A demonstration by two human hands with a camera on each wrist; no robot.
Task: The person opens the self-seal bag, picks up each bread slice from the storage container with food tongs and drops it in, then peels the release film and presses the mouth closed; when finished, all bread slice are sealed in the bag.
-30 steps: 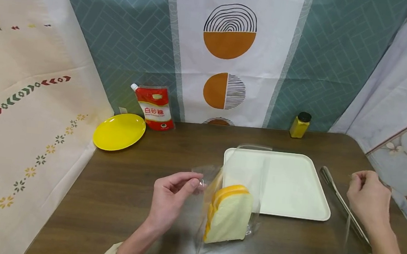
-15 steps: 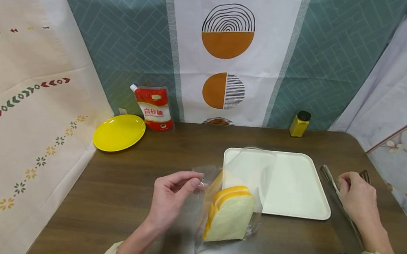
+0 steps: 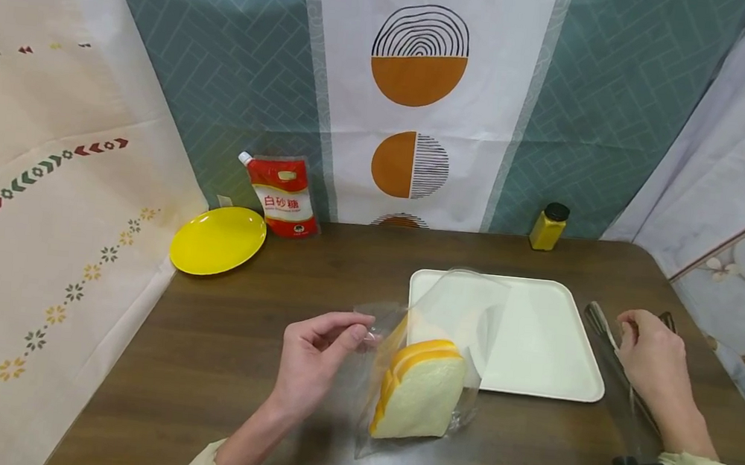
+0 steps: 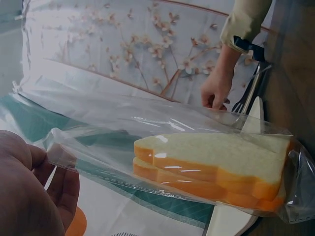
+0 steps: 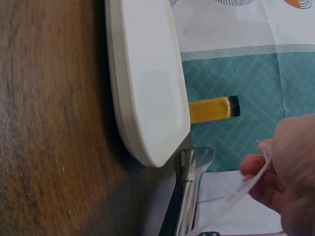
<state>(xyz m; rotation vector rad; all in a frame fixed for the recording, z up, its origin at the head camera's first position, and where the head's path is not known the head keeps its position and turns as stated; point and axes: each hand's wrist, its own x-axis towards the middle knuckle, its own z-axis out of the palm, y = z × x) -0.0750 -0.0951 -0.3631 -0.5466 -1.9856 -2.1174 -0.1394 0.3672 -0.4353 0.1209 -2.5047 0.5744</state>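
My left hand (image 3: 313,354) pinches the edge of a clear plastic bag (image 4: 106,155) between thumb and fingers. Inside the bag are bread slices (image 3: 421,391) with orange crust, stacked together, low in the bag. The bag overlaps the left part of a white tray (image 3: 544,339) in the head view. Out to the right, my right hand (image 3: 656,361) pinches a thin, see-through plastic strip (image 5: 246,187), which trails down from its fingers. That hand is above metal tongs (image 3: 600,322), hiding part of them.
A yellow plate (image 3: 218,242) and a red pouch of white sugar (image 3: 286,198) stand at the back left. At the back right is a yellow jar (image 3: 549,227) with a black lid. A dark utensil (image 3: 667,321) shows behind my right hand. Patterned cloths enclose the table.
My right hand has moved left with the strip, closer to the tray and over the tongs. The bag's upper part has spread slightly to the right; my left hand stays in place.
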